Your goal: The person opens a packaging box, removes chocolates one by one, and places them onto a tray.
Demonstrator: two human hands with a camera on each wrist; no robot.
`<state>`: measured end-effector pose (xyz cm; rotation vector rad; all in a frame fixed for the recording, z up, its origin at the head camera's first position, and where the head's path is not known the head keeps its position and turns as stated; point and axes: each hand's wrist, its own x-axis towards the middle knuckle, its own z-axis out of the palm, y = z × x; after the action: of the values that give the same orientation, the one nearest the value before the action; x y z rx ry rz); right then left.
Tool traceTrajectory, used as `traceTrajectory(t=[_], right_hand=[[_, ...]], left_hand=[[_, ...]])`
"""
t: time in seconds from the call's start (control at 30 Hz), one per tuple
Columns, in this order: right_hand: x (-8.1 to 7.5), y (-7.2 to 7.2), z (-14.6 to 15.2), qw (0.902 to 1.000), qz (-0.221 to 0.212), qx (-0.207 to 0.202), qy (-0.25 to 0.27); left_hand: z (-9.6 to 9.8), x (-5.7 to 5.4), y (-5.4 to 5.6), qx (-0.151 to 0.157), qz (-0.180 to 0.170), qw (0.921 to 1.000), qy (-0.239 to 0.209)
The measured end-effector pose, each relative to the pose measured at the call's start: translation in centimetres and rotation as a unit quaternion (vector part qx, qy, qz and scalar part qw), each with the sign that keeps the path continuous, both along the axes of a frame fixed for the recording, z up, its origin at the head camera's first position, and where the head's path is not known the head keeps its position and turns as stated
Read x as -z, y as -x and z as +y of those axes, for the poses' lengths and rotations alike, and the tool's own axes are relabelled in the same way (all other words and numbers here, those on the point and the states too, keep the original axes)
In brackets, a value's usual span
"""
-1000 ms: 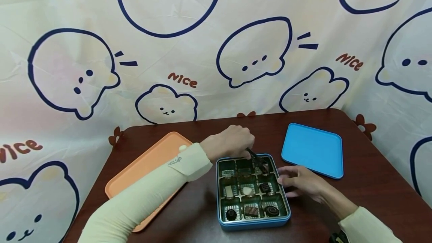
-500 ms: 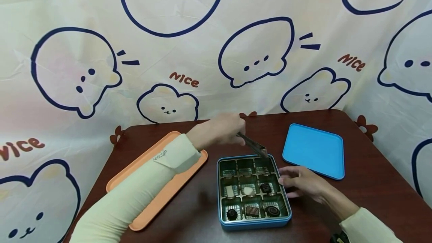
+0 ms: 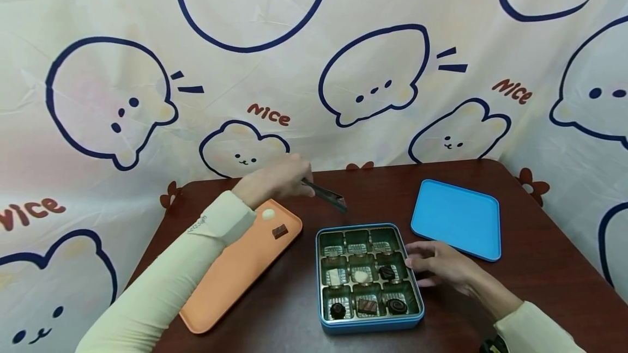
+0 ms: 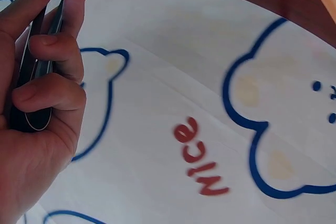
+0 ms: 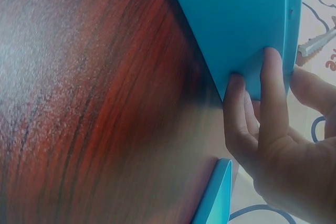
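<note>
My left hand (image 3: pixel 282 176) grips dark tongs (image 3: pixel 321 194) above the back of the table; curled fingers wrap the handle in the left wrist view. A small brown piece of chocolate (image 3: pixel 342 203) seems to sit between the tong tips. My right hand (image 3: pixel 436 263) holds the right side of a blue chocolate box (image 3: pixel 373 326), its fingers on the outer wall and its thumb at the rim. The box has gold compartments in three rows. A white bar (image 3: pixel 334 277), a white round chocolate (image 3: pixel 361 276) and several dark chocolates (image 3: pixel 396 306) lie in the middle and front rows.
An orange tray (image 3: pixel 235 271) lies slantwise at the left, carrying a white round piece (image 3: pixel 268 214) and a brown block (image 3: pixel 279 231) near its far end. Behind the box at the right lies a blue lid (image 3: pixel 456 217). A printed cloth hangs behind the brown table (image 3: pixel 294 309).
My left hand has drawn the tongs out of the box's back right compartment, up and leftward toward the orange tray. The right hand stays at the box.
</note>
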<state>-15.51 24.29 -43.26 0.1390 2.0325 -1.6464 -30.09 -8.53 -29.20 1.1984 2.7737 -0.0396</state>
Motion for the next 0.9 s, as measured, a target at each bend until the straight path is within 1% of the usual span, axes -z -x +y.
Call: traceTrajectory(t=[0.13, 0.23, 0.4, 0.43, 0.53, 0.63, 0.7, 0.9], right_hand=[[0.0, 0.0, -0.1, 1.0000, 0.001, -0.001, 0.000], [0.0, 0.1, -0.1, 1.0000, 0.000, 0.001, -0.003], [-0.1, 0.0, 0.0, 1.0000, 0.002, 0.001, -0.009], [-0.1, 0.0, 0.0, 1.0000, 0.002, 0.002, -0.008], [-0.1, 0.0, 0.0, 1.0000, 0.003, 0.001, -0.007], [-0.1, -0.1, 0.0, 1.0000, 0.003, 0.002, -0.007], [-0.1, -0.1, 0.0, 1.0000, 0.002, 0.001, -0.007], [-0.2, -0.1, -0.1, 1.0000, 0.003, 0.001, -0.003]], left_hand=[[-1.8, 0.1, 0.5, -0.021, -0.011, 0.9995, -0.020], [-3.0, 0.0, 0.8, -0.044, -0.011, 0.9988, -0.018], [-5.1, 0.0, 1.4, -0.068, -0.009, 0.9974, -0.020], [-5.5, 0.0, 1.6, -0.074, -0.013, 0.9969, -0.022], [-7.0, 0.4, 2.1, -0.095, -0.024, 0.9950, -0.019], [-8.6, 0.9, 2.6, -0.118, -0.034, 0.9923, -0.017], [-9.7, 1.2, 2.8, -0.131, -0.036, 0.9907, -0.015], [-12.5, 2.2, 3.1, -0.152, -0.011, 0.9883, -0.002]])
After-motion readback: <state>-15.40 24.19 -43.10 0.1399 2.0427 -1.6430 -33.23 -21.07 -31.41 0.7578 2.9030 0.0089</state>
